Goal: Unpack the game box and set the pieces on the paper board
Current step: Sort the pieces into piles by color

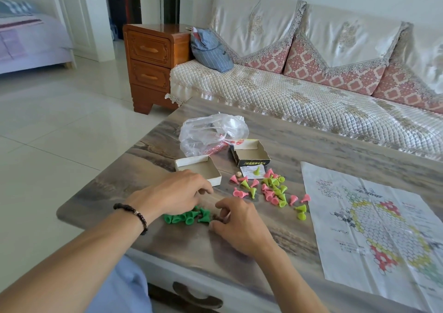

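Seen from above the hands, over a grey wood-grain counter (311, 145). Box already unpacked — two shallow cardboard halves, the white tray (199, 169) and the black-edged lid (251, 154), lie empty at 12 o'clock beside a crumpled clear plastic bag (211, 133). Small cone-shaped plastic pieces spilled on the bare counter: a pink and lime pile (271, 189) at 1 o'clock from the hands, a dark green cluster (187, 217) directly under them. Left hand (177, 193), beaded bracelet at the wrist, curled loosely over the green cluster; hold on any piece impossible to tell. Right hand (239, 224) curled too, fingertips seemingly pinching something small and dark — not clear enough to name. Thin creased paper board (374, 226), printed with a star of tiny circles, lies flat at 3 o'clock, no pieces on it. Judged about halfway: sorting under way, placing not begun.
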A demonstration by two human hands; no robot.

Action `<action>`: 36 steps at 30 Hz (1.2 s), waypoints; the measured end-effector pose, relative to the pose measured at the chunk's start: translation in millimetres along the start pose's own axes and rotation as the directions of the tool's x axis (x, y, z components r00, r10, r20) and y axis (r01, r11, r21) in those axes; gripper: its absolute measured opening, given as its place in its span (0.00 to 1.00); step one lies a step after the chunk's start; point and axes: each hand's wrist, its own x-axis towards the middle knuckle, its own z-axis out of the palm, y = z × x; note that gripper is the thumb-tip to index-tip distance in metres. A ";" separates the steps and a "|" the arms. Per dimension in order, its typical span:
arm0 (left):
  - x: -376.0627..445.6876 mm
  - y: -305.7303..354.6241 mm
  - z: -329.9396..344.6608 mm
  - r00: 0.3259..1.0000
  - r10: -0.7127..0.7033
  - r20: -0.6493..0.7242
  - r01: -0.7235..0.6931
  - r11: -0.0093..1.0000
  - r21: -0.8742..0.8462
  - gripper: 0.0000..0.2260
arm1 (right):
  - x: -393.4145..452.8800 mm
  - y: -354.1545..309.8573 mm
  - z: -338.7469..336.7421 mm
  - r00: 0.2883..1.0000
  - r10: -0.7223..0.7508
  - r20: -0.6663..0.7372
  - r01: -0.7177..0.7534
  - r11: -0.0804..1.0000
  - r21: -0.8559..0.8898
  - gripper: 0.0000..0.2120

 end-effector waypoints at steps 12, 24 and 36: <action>49.3 70.4 36.6 0.982 0.023 -0.185 -0.040 0.995 -0.089 0.14 | -38.5 88.4 -63.8 0.903 0.252 -0.347 -0.284 0.958 -0.044 0.12; 97.6 89.6 53.0 0.985 0.029 -0.170 -0.021 0.999 0.047 0.13 | -27.5 124.1 -77.3 0.921 0.302 -0.246 -0.357 0.907 -0.224 0.12; 102.3 74.4 54.6 0.950 -0.130 -0.282 0.081 0.980 -0.180 0.20 | -19.2 117.1 -62.5 0.958 0.136 -0.254 -0.174 0.975 -0.136 0.12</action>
